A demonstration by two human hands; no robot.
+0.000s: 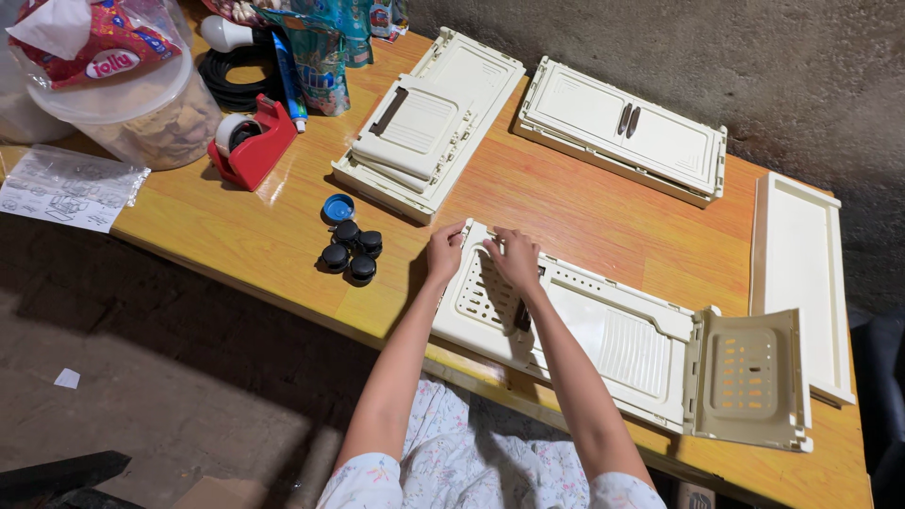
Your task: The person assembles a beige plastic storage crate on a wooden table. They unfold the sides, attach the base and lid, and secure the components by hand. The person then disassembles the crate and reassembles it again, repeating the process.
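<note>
While four cream plastic cabinet panels are spread over the orange wooden table (283, 236), a fifth, the long perforated cream panel (603, 339), is pinched at its far-left end by both hands: left hand (445, 253) on the corner, right hand (515, 259) just beside it. Four black round caster wheels (351, 251) and one blue bottle cap (337, 206) lie left of them; a red tape dispenser (253, 143) stands further off.

— How many cream plastic panels (622, 132) do you see on your table (283, 236)?
— Four laid out. You also have four black caster wheels (351, 251), one blue cap (337, 206), one red tape dispenser (255, 143).
</note>
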